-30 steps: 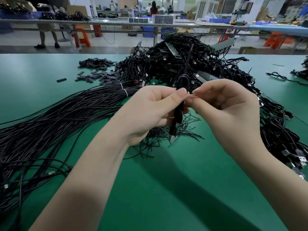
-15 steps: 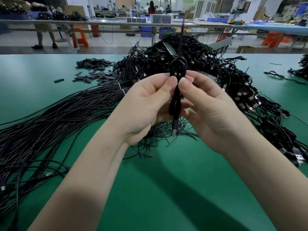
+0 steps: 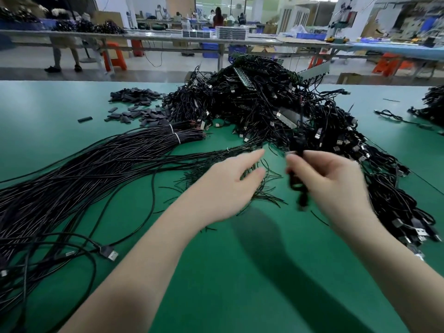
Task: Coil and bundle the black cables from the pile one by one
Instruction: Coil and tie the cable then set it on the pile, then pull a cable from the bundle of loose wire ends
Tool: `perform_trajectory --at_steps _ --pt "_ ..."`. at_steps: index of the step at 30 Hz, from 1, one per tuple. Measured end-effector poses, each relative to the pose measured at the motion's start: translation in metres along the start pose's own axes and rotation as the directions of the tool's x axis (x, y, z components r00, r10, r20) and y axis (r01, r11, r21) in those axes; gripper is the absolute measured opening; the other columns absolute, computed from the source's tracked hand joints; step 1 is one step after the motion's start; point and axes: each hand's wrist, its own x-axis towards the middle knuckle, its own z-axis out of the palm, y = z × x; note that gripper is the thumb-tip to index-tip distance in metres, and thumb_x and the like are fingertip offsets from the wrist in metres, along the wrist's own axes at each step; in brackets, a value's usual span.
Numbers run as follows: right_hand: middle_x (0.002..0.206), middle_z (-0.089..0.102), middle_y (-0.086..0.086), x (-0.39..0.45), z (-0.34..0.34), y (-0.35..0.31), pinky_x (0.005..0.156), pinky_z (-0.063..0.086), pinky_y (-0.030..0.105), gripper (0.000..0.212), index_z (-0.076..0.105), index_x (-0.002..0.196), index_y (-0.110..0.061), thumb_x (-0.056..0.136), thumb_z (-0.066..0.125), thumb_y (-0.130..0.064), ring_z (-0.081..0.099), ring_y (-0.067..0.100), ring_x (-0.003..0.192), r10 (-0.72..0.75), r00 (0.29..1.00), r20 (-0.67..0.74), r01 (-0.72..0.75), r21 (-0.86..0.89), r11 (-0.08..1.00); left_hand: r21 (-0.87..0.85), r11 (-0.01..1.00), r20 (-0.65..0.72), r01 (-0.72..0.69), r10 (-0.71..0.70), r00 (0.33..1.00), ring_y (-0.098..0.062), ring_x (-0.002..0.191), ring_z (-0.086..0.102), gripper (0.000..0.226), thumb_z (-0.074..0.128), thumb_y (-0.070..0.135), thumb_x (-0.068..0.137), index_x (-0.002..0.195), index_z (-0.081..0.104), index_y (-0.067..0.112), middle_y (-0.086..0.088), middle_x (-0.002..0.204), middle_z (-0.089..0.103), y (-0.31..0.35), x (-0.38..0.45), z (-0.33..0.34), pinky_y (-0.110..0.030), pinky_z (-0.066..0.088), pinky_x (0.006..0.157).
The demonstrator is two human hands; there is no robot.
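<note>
The right hand (image 3: 336,186) pinches one coiled cable (image 3: 297,181) (blurred), the left hand (image 3: 230,186) hangs spread and empty, and most loose cables (image 3: 72,179) look uncoiled.

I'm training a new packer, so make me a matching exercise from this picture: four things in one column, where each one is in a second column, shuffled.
Things:
1. left hand
2. right hand
3. small black sleeves
4. long straight cables

States or places:
A. scattered at the far left of the green mat
B. open, holding nothing
C. spread across the left side, tied with white bands
D. gripping a coiled cable

Pairs: 1-B, 2-D, 3-A, 4-C
</note>
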Motion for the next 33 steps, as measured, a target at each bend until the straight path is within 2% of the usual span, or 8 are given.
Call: perform_trajectory --at_steps 4,7,11,21,24,27,31,33 --pt "0.072 0.067 -0.003 0.025 -0.074 0.041 0.059 0.046 0.025 0.02 0.075 0.102 -0.023 0.086 0.069 -0.033 0.061 0.015 0.062 -0.172 0.969 -0.176 -0.006 -0.715 0.699 0.392 0.893 -0.203 0.223 -0.152 0.967 -0.014 0.098 0.065 0.042 0.05 0.038 0.098 0.139 0.05 0.03 0.009 0.137 0.056 -0.034 0.013 -0.025 -0.022 0.048 0.086" --pt "0.086 0.059 0.023 0.037 -0.111 0.072 0.07 0.051 0.043 0.027 0.07 0.105 -0.003 0.09 0.064 -0.024 0.058 0.043 0.081 -0.07 0.973 -0.218 -0.158 -0.861 0.483 0.601 0.664 -0.424 0.445 -0.208 0.882 -0.019 0.077 0.063 0.03 0.052 0.022 0.098 0.126 0.059 0.018 -0.005 0.112 0.064 -0.082 0.028 -0.063 -0.034 0.056 0.067" --pt "0.095 0.054 0.025 0.033 -0.118 0.088 0.074 0.053 0.049 0.029 0.066 0.103 0.001 0.091 0.06 -0.026 0.057 0.045 0.086 0.109 0.972 -0.209 -0.234 -0.918 0.32 0.772 0.305 -0.476 0.557 -0.304 0.825 -0.032 0.107 0.053 0.025 0.052 0.014 0.094 0.119 0.058 0.017 -0.011 0.117 0.052 -0.147 0.021 -0.113 -0.042 0.05 0.079" --pt "0.108 0.062 0.02 0.026 -0.091 0.072 0.078 0.048 0.05 0.037 0.07 0.113 -0.011 0.084 0.069 -0.033 0.055 0.045 0.099 -0.179 0.979 -0.096 -0.016 -0.916 0.401 0.93 0.17 -0.315 0.325 -0.084 0.945 -0.019 0.099 0.063 0.026 0.049 0.044 0.098 0.109 0.071 0.036 0.011 0.106 0.069 -0.193 0.003 -0.137 -0.03 0.054 0.07" --pt "0.11 0.061 0.019 0.025 -0.082 0.071 0.084 0.045 0.051 0.033 0.072 0.111 -0.012 0.083 0.071 -0.029 0.052 0.044 0.105 -0.21 0.973 -0.094 0.013 -0.889 0.458 0.752 0.482 -0.477 0.45 -0.073 0.876 -0.023 0.083 0.061 0.021 0.056 0.038 0.095 0.098 0.073 0.026 0.001 0.096 0.071 -0.196 0.003 -0.142 -0.03 0.048 0.063" --pt "0.108 0.062 0.018 0.023 -0.075 0.067 0.084 0.045 0.05 0.028 0.073 0.107 -0.013 0.083 0.072 -0.027 0.052 0.044 0.105 -0.225 0.971 -0.074 0.054 -0.856 0.514 0.212 0.865 -0.689 0.454 -0.197 0.697 -0.025 0.073 0.061 0.024 0.051 0.032 0.098 0.103 0.063 0.013 -0.008 0.087 0.07 -0.182 0.009 -0.157 -0.034 0.049 0.07" --pt "0.106 0.064 0.014 0.022 -0.051 0.044 0.088 0.043 0.044 0.026 0.072 0.109 -0.012 0.086 0.069 -0.023 0.054 0.039 0.104 -0.263 0.963 -0.066 0.131 -0.738 0.662 0.036 0.994 -0.931 0.103 -0.005 0.365 -0.009 0.075 0.059 0.021 0.046 0.034 0.098 0.099 0.06 0.018 -0.002 0.083 0.061 -0.121 0.016 -0.184 -0.029 0.048 0.08" --pt "0.112 0.061 0.009 0.023 -0.029 0.02 0.088 0.043 0.037 0.03 0.068 0.117 -0.016 0.088 0.068 -0.022 0.057 0.029 0.102 -0.317 0.947 -0.045 0.223 -0.619 0.753 0.198 0.975 -0.904 -0.103 0.222 0.364 0.009 0.067 0.051 0.009 0.05 0.035 0.095 0.088 0.053 0.035 0.015 0.078 0.054 -0.071 0.012 -0.184 -0.013 0.041 0.066"
